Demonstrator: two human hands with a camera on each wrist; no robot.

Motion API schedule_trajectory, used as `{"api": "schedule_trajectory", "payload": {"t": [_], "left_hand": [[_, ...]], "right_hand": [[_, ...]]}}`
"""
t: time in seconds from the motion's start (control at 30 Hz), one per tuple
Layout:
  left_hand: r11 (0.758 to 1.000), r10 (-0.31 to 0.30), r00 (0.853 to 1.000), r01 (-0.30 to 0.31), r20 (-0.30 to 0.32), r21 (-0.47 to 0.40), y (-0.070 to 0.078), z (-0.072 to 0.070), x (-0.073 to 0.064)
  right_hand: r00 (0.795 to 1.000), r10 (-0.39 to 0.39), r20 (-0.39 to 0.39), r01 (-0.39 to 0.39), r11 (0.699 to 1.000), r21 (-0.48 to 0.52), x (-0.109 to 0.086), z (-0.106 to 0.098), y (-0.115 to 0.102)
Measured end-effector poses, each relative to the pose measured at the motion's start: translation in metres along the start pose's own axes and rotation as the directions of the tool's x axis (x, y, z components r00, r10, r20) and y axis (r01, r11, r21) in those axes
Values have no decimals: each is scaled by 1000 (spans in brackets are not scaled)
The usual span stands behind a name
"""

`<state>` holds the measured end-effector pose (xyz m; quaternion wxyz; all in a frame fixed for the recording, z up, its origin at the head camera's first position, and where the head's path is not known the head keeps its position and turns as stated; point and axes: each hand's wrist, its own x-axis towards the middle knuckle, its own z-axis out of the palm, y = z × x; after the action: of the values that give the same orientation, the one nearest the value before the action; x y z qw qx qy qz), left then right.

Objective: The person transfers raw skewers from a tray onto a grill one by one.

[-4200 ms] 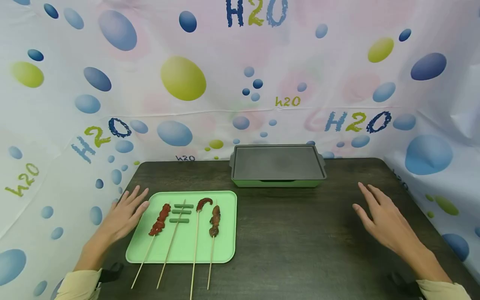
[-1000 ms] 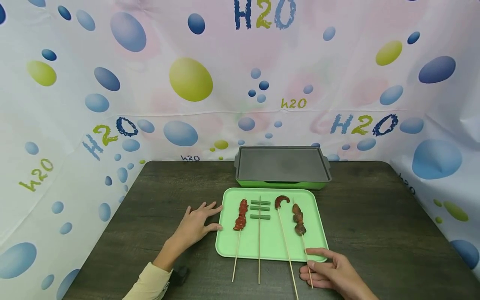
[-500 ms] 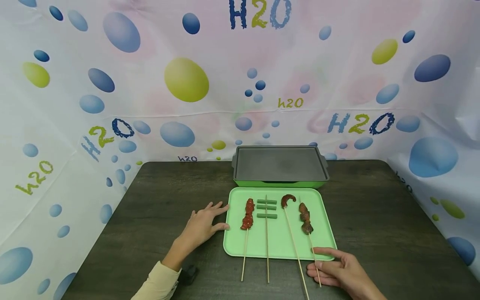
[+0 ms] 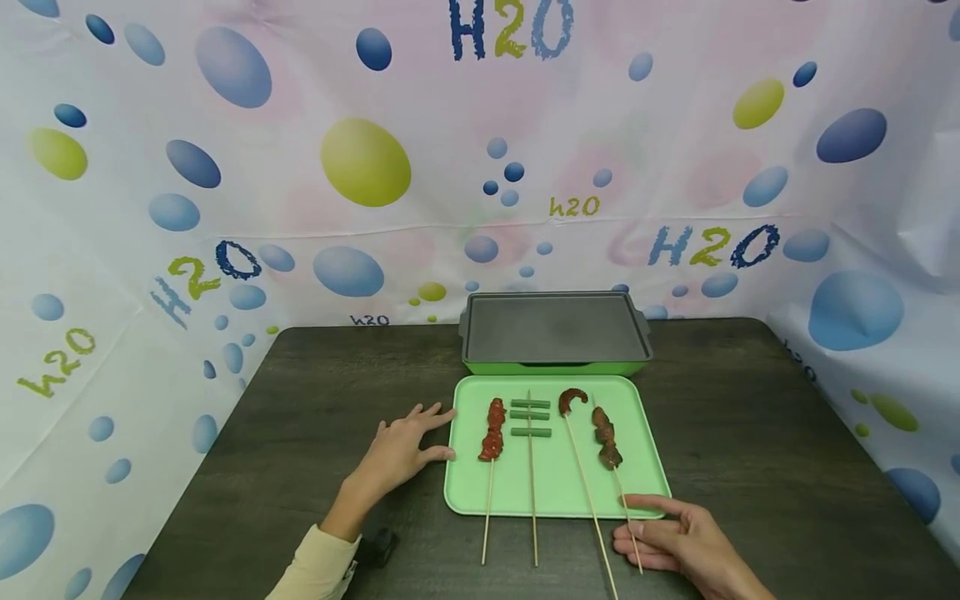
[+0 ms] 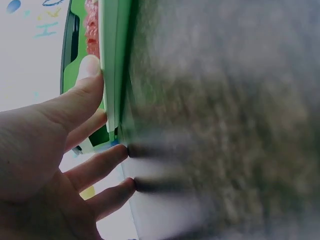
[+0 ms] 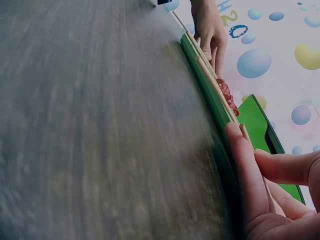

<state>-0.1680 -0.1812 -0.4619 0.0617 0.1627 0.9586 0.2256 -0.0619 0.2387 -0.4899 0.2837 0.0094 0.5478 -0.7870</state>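
With the green tray (image 4: 648,467) of four skewers lying on the bench just before the griddle (image 4: 555,327), the left hand (image 4: 397,450) and right hand (image 4: 678,542) press flat, uncurled grips against its edges, apparently positioning it; lifting a skewer would need pinching.

Matt green plastic tray (image 4: 648,467), 4 bare wooden skewers (image 4: 533,492), dark wood-grain table (image 4: 750,433).

Both hands (image 4: 401,450) touch the green tray (image 4: 555,487).
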Motion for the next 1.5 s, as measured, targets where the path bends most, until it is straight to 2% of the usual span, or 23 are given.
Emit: {"api": "schedule_trajectory", "payload": {"t": [0.3,0.43,0.6,0.73,1.07,1.5], "left_hand": [[997,38,999,-35,31,-63,-10,-4,6],[995,40,998,-36,42,-89,-12,-5,9],[995,41,998,-37,47,-93,-13,-6,12],[995,40,998,-36,48,-88,-13,-6,13],[994,37,998,-32,45,-105,-14,-3,12],[994,46,998,-43,33,-103,-16,2,13]], "right_hand": [[1000,-30,0,30,1000,-8,-4,4,-3],[998,-37,-45,35,999,-35,-2,9,-9],[993,-32,-112,19,993,-116,1,17,-13],[991,-28,-129,9,989,-147,4,23,-15],[987,-67,-145,38,981,-189,23,48,-25],[980,-120,-160,93,982,-165,65,83,-35]]}}
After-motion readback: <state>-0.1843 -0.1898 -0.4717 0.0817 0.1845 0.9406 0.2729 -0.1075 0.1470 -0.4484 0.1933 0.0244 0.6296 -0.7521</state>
